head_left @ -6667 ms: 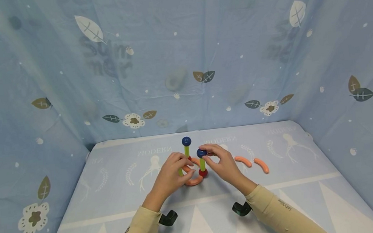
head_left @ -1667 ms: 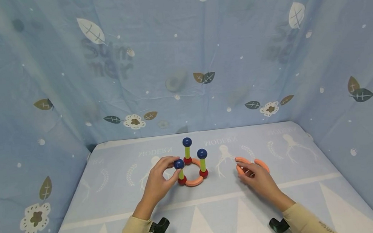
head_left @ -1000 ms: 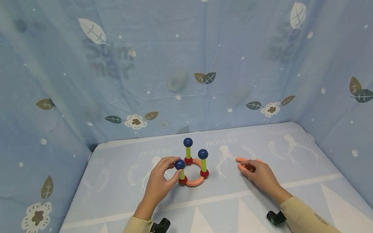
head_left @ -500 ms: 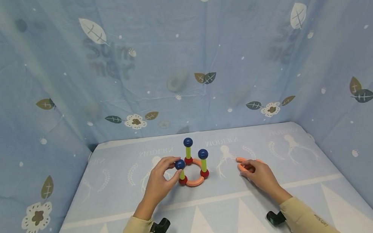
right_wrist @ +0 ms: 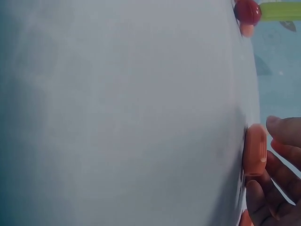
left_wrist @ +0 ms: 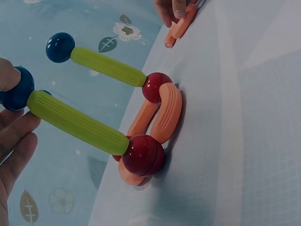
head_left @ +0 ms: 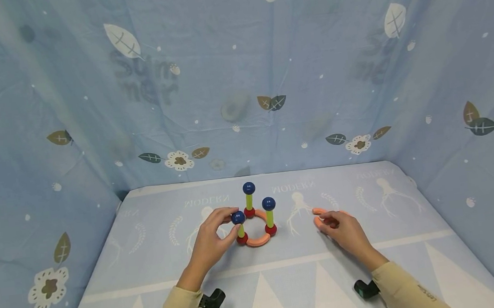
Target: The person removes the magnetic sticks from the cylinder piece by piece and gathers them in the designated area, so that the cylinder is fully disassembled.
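Observation:
My left hand (head_left: 208, 241) pinches the blue ball (head_left: 237, 217) on top of the front-left upright, a yellow-green toy building stick (left_wrist: 77, 122) rising from a red ball (left_wrist: 143, 155). Two more such sticks stand beside it, capped by a back blue ball (head_left: 248, 188) and a right blue ball (head_left: 269, 203). Orange curved pieces (left_wrist: 168, 113) link the red balls at the base into a ring. Off to the right, my right hand (head_left: 345, 231) holds an orange curved piece (right_wrist: 255, 150) low at the tabletop, between thumb and fingers.
Another orange curved piece (head_left: 318, 210) lies just behind the right hand, and one more is mostly covered by it. Black wrist cameras (head_left: 212, 299) hang under both forearms. A patterned blue cloth (head_left: 238, 74) walls the table (head_left: 159, 268) at the back and sides.
Since the earliest frame my right hand has left the right blue ball and moved right to the curved pieces. My left hand has moved onto the front-left ball. Little changes in the last second.

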### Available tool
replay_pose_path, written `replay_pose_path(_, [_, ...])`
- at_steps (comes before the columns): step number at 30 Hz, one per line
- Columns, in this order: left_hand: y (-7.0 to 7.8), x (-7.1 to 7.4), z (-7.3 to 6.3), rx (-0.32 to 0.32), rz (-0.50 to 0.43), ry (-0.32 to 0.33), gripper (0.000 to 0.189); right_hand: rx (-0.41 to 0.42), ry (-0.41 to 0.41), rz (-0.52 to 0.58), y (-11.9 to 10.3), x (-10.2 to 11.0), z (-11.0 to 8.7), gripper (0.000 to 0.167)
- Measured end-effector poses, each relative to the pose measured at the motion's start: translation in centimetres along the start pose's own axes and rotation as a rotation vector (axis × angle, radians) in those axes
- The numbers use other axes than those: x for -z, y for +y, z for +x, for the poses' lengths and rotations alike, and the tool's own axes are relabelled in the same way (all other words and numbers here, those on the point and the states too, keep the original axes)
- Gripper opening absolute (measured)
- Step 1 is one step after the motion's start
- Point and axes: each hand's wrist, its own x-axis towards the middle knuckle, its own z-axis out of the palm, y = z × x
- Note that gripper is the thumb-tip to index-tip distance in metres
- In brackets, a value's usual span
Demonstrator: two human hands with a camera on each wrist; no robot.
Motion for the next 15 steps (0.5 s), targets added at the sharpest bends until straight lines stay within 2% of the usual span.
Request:
replay_pose_path(6, [0.0, -0.1, -0.1, -0.006, -0.003, 0.006, 0.044, 0.012, 0.024, 0.02, -0.3, 0.0, -0.2, 0.03])
replay_pose_path(10, [0.0, -0.1, -0.1, 0.017, -0.007, 0.004, 0.048, 0.031, 0.051, 0.051, -0.7, 0.1, -0.3, 0.033])
replay_pose_path(15, [-0.1, -0.2, -0.3, 0.023, -0.006, -0.002, 0.049, 0.083, 0.092, 0.056, -1.2, 0.0, -0.3, 0.032])
